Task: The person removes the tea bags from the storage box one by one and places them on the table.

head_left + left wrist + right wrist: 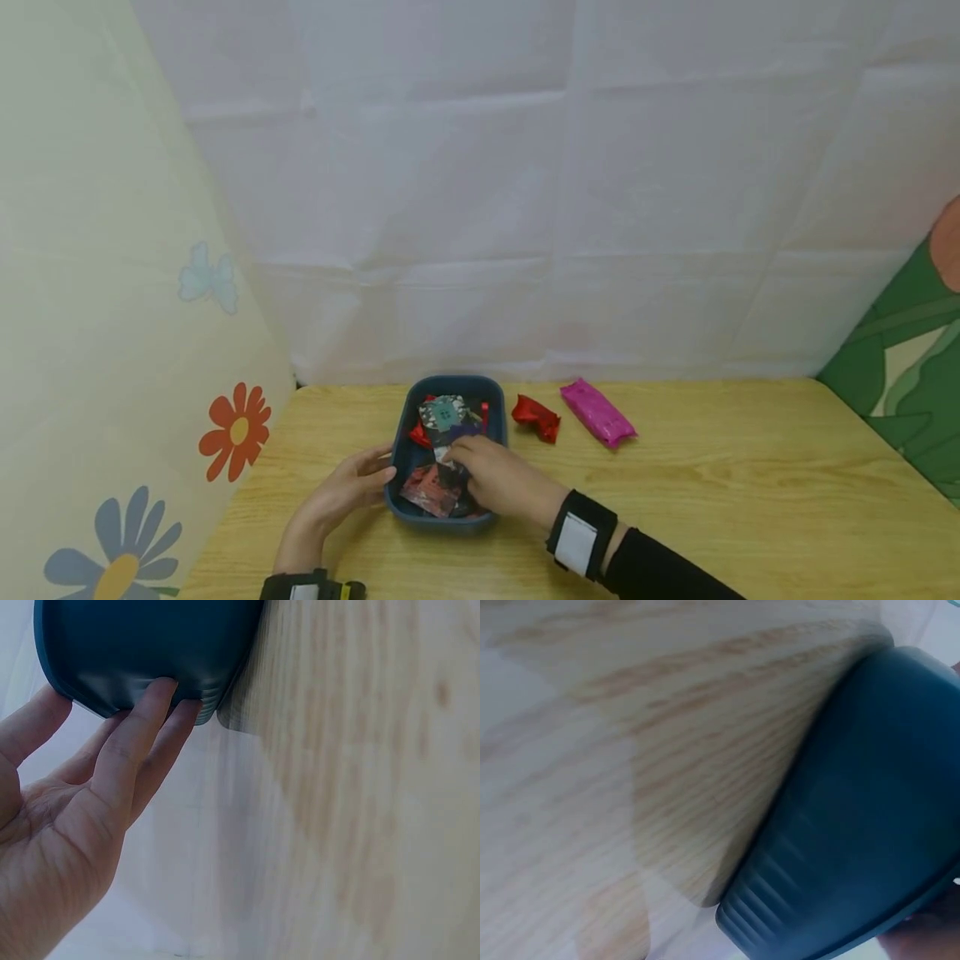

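A dark blue plastic bin [480, 523] stands on the table with several small wrapped packets in it. My left hand [348, 487] holds its left side, fingers against the outer wall and thumb at the rim; the left wrist view shows these fingers [124, 754] on the ribbed wall. My right hand [498, 475] reaches into the bin over its right rim. Its fingertips are among the packets, near a teal-patterned packet [442, 413] and a clear pinkish-red packet [430, 492]. Whether they pinch one I cannot tell. In the right wrist view the bin wall [855, 795] hides most of that hand.
Right of the bin, a shiny red packet [536, 418] and a longer magenta packet [597, 412] lie on the wooden table [712, 467]. A white sheet [465, 192] hangs behind the table. Walls with painted flowers flank it.
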Demonstrator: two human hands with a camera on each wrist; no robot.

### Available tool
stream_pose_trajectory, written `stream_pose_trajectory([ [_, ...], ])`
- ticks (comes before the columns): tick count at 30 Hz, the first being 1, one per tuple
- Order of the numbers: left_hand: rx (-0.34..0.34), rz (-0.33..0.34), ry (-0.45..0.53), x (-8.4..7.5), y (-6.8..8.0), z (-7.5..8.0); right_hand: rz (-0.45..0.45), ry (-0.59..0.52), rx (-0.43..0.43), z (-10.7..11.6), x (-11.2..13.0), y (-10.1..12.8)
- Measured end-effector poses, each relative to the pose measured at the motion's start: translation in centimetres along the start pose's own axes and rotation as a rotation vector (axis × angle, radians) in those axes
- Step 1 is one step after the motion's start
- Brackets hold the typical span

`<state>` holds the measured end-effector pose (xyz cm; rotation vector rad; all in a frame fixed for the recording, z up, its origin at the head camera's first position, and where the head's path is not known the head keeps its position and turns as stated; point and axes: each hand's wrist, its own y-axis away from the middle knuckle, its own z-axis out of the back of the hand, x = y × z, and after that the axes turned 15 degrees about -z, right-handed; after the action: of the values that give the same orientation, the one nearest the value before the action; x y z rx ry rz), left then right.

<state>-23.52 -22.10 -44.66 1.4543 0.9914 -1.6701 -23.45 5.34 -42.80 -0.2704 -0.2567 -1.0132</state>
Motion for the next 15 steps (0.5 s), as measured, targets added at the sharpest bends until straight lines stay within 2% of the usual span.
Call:
stream_pose_trajectory([
  [8, 0.004, 0.002, 0.008, 0.1, 0.0, 0.1, 0.165, 0.075, -0.149, 0.1, 0.1, 0.7],
  [15, 0.008, -0.002, -0.001, -0.1, 0.0, 0.0, 0.301, 0.083, -0.21, 0.7, 0.0, 1.4],
])
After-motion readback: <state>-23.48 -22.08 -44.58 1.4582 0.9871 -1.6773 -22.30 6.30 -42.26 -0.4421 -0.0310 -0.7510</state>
